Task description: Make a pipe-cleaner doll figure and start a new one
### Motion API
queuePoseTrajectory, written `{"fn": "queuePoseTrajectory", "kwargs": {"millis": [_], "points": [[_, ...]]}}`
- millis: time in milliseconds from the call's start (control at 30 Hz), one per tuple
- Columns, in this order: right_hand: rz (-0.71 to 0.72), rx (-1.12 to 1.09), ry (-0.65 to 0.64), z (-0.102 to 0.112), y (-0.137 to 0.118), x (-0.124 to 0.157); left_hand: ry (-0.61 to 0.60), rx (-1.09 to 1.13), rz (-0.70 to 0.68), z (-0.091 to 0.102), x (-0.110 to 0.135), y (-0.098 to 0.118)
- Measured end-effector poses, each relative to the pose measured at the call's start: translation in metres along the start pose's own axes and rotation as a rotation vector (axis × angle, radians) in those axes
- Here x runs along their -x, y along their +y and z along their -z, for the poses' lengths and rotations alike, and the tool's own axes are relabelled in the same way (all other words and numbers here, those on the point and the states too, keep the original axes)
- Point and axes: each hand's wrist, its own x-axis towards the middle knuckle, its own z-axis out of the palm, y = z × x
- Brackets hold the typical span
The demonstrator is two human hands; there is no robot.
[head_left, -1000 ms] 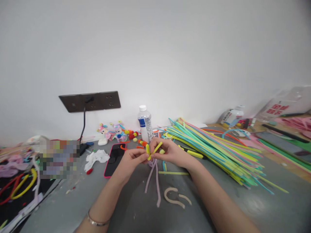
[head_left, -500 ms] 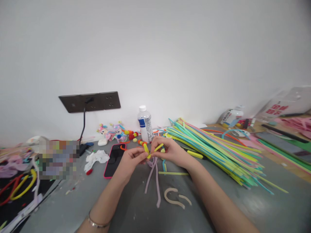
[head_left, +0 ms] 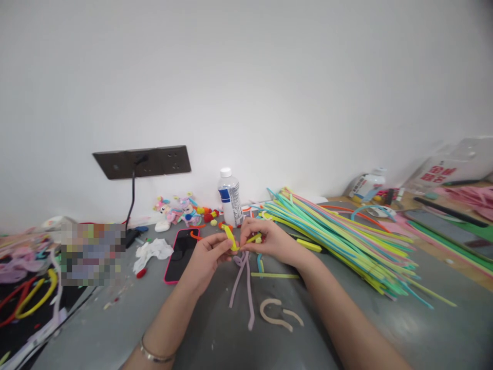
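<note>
A yellow pipe cleaner (head_left: pixel 230 235) is pinched between the thumb and fingers of my left hand (head_left: pixel 211 252), one end sticking up. My right hand (head_left: pixel 268 239) is closed at the same piece just to the right, and a yellow length pokes out past its fingers. Their fingertips almost meet, so the middle of the piece is partly hidden. Below them a bent lilac pipe cleaner (head_left: pixel 249 298) lies on the grey table (head_left: pixel 215 339). Two curved beige pieces (head_left: pixel 269 317) rest nearer to me. A straight yellow-green stem (head_left: pixel 275 275) lies beside my right wrist.
A large bundle of coloured pipe cleaners (head_left: pixel 339 241) spreads to the right. Behind my hands stands a white-capped bottle (head_left: pixel 230 198). A phone (head_left: pixel 182 257), crumpled tissue (head_left: pixel 154 253) and small figures (head_left: pixel 179 210) sit left. The wall socket (head_left: pixel 142 160) has a black cable.
The yellow pipe cleaner's upright end now leans further left and shows more of its length. My right fingers have shifted slightly, and the yellow length beyond them sits lower.
</note>
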Motion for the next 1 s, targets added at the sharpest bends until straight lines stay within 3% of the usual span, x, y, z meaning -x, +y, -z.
{"fn": "queuePoseTrajectory", "kwargs": {"millis": [200, 333, 567, 833, 1000], "points": [[-0.031, -0.017, 0.009, -0.0003, -0.0022, 0.0019, -0.073, -0.138, -0.08, 0.0053, -0.0018, -0.0015], [-0.095, -0.056, -0.018, -0.0006, -0.007, 0.0025, -0.077, -0.167, -0.074, 0.0037, -0.0002, 0.0003], [-0.165, -0.091, 0.003, -0.0017, -0.0025, 0.0037, -0.194, -0.305, -0.07, 0.0017, 0.0035, 0.0041], [-0.221, -0.117, -0.085, 0.0001, -0.0078, 0.003, -0.192, -0.324, -0.053, 0.0021, 0.004, 0.0032], [-0.194, -0.128, -0.065, -0.0017, -0.0028, 0.0024, -0.185, -0.377, -0.1, 0.0042, 0.0022, 0.0019]]}}
